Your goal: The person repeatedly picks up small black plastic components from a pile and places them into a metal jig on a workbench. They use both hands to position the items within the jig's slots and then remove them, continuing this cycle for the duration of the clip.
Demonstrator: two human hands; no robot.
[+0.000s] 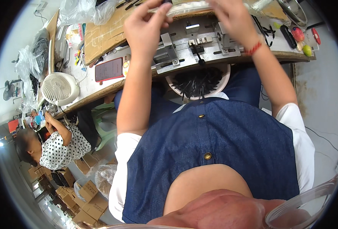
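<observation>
My left hand (144, 23) is raised over the workbench with thumb and fingers pinched on a small dark part (166, 2) at the top edge of the view. My right hand (233, 19), with a red cord at the wrist, reaches up beside it with fingers curled at a clear plastic bag (191, 7); what it grips is cut off by the frame. Below both hands sits a grey metal jig (193, 45) with clamps and a black-handled lever. A white bowl (224, 82) holding several thin black sticks rests on my lap at the bench edge.
A red phone (108, 69) and a white desk fan (59, 88) lie left on the bench, with cardboard (104, 36) and plastic bags behind. Small coloured objects (304, 40) sit far right. A seated person in a dotted top (60, 147) works at left, near cardboard boxes (89, 198).
</observation>
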